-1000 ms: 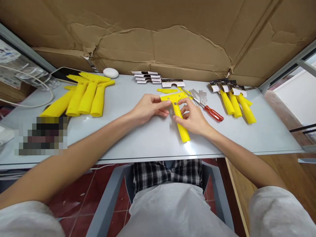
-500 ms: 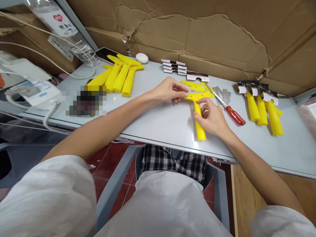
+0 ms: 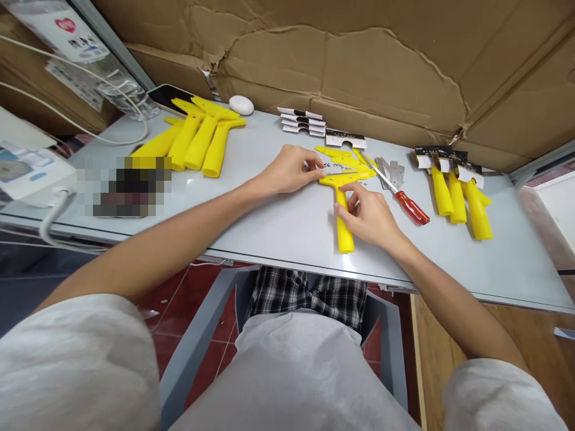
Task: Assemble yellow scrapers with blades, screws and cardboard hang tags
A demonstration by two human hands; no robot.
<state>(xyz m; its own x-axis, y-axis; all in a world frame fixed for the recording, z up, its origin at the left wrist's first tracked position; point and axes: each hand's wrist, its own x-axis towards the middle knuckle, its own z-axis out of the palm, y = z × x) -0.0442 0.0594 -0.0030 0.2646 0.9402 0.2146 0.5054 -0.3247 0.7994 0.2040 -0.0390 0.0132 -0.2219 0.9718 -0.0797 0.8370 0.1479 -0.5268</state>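
My left hand (image 3: pixel 293 170) pinches the left end of a thin grey metal blade (image 3: pixel 340 174), which lies along the head of a yellow T-shaped scraper (image 3: pixel 345 234). Whether the blade touches the head cannot be made out. My right hand (image 3: pixel 369 215) has its thumb and fingers around the scraper's handle from the right. Just behind the head lie more yellow plastic parts (image 3: pixel 330 152) and small screws (image 3: pixel 344 168). A screwdriver (image 3: pixel 412 208) with a red handle lies right of my right hand, its shaft towards the yellow parts. Loose metal plates (image 3: pixel 396 174) lie behind it.
Several yellow scraper bodies (image 3: pixel 209 140) lie at the left, near a pixelated object (image 3: pixel 128 190). Yellow scrapers with black-and-white covers (image 3: pixel 442 197) lie at the right. Folded cards (image 3: pixel 303 123) and a white oval object (image 3: pixel 241 105) sit before the cardboard (image 3: pixel 381 72). White cables and a bottle (image 3: pixel 114 78) stand left.
The view has shifted, so the table's things sit further left. The blade stays at the scraper's head, with both hands keeping nearly the same hold.
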